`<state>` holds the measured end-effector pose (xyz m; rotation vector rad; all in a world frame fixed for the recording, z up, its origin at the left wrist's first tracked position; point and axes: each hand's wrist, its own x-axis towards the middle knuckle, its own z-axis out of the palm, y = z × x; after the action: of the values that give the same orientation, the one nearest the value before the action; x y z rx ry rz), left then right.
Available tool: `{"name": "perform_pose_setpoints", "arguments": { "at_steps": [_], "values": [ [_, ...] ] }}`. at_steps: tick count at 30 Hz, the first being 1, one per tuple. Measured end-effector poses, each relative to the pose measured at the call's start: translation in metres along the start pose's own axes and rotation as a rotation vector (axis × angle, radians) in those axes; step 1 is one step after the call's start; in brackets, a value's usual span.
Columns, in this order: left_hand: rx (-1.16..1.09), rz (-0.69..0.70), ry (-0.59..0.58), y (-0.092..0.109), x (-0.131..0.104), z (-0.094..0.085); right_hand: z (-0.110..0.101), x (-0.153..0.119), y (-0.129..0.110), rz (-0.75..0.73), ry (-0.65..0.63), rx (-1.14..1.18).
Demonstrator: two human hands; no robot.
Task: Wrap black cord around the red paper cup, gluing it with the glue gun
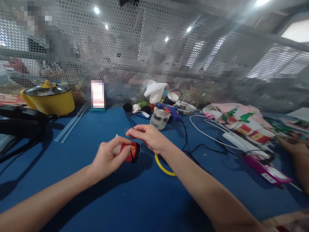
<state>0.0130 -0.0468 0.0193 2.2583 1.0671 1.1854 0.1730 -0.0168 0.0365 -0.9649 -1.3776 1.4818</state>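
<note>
My left hand (111,155) is closed around a small red and white paper cup (127,152) with a black band at one end, tilted on its side above the blue table. A strand of black cord lies across the cup under my left fingers. My right hand (149,137) pinches the black cord (130,120) just beyond the cup. That cord runs back toward a ball of black yarn (127,107). Under my right wrist lies a yellow ring (164,168), partly hidden. A blue glue gun (169,109) rests on a clear plastic jar (159,118) behind my right hand.
A yellow pot (51,101) with a glass lid stands at the left, near clear strips (71,124). A lit phone (97,94) stands upright. Right are paper cups (259,135), a white power strip (242,144), cables, a purple box (266,170) and another person's hand (295,154).
</note>
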Motion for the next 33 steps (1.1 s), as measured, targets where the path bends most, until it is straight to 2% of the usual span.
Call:
{"name": "perform_pose_setpoints", "arguments": {
  "at_steps": [3,6,11,18,33],
  "values": [
    [-0.09,-0.116,0.049,0.004,0.004,-0.003,-0.005,-0.005,-0.009,-0.109,0.076,-0.037],
    [-0.176,-0.218,0.055,0.004,0.006,-0.002,-0.006,-0.009,-0.017,-0.196,0.093,-0.079],
    [-0.24,-0.289,0.014,0.001,0.006,0.002,-0.005,-0.012,-0.02,-0.238,0.144,-0.241],
    [-0.147,-0.187,0.005,0.005,0.001,0.0,-0.008,-0.003,-0.008,-0.222,0.215,-0.481],
    [-0.058,0.029,0.084,0.008,-0.001,-0.003,-0.006,-0.002,-0.006,-0.098,0.158,-0.643]
  ]
}}
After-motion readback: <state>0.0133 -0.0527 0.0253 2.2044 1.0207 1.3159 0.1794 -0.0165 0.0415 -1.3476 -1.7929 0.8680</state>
